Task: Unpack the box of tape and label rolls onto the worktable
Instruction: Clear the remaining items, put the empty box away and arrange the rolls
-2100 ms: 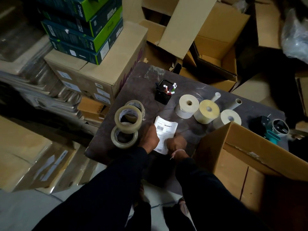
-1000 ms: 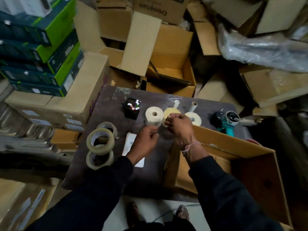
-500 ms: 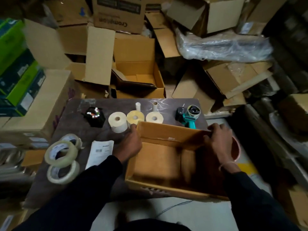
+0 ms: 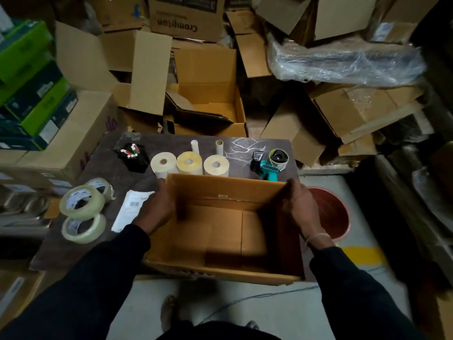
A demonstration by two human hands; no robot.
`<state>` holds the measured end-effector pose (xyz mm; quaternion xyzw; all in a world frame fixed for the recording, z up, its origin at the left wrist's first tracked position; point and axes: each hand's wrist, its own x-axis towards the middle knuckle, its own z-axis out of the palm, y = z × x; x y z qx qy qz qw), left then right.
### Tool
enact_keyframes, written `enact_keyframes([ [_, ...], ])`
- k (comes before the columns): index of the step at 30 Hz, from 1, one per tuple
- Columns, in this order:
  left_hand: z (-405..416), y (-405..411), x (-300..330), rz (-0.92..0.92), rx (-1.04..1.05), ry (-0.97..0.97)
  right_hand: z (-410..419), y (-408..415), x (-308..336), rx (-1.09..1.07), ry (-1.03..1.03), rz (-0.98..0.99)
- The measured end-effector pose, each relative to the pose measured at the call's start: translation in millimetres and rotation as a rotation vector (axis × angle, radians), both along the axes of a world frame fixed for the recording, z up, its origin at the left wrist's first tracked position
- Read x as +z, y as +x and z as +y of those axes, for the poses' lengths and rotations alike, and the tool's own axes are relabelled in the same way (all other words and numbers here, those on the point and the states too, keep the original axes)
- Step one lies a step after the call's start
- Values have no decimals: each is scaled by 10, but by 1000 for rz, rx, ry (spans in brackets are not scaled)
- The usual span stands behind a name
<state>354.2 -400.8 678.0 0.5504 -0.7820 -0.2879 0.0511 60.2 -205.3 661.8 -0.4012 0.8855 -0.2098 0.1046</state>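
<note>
An open cardboard box (image 4: 220,241) sits at the worktable's (image 4: 98,163) near edge; its inside shows only bare cardboard. My left hand (image 4: 159,207) grips its left wall and my right hand (image 4: 297,204) grips its right wall. Behind the box three label rolls stand in a row: a white one (image 4: 163,164) and two yellowish ones (image 4: 189,163) (image 4: 216,166). Two bare cores (image 4: 195,146) (image 4: 219,146) stand behind them. Clear tape rolls (image 4: 82,204) (image 4: 83,228) are stacked at the table's left, with a third (image 4: 100,186) behind. A paper slip (image 4: 131,209) lies beside them.
A teal tape dispenser (image 4: 269,163) and a black pen holder (image 4: 133,157) stand on the table's far side. A reddish bucket (image 4: 328,213) sits on the floor to the right. Piled cardboard boxes (image 4: 208,99), green boxes (image 4: 31,89) and a plastic-wrapped bundle (image 4: 343,62) surround the table.
My hands left the paper slip and label rolls and took hold of the box's two sides. The box has been drawn toward the table's near edge, centred in front of me.
</note>
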Motion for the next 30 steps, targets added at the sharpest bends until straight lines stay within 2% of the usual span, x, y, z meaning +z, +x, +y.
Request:
enact_keyframes([
  [3,59,22,122,103,100,41,-89,-51,-15,50,-25,-24],
  [7,-42,0,127,20,46,-19,-204,-154,-1,14,58,-21],
  [11,-336,-109,55,144,-51,-153,-516,-180,78,-11,2,68],
  [14,-719,-307,-15,178,-138,-168,-953,-152,156,17,-24,76],
  [18,-1257,-631,-192,161,-250,-124,-1692,-93,90,128,-69,-49],
  [22,-1737,-1015,-423,130,-337,-129,-2412,-49,-121,179,21,-174],
  [30,-2336,-1483,-935,6,-337,-161,-3302,-92,-722,150,125,-147],
])
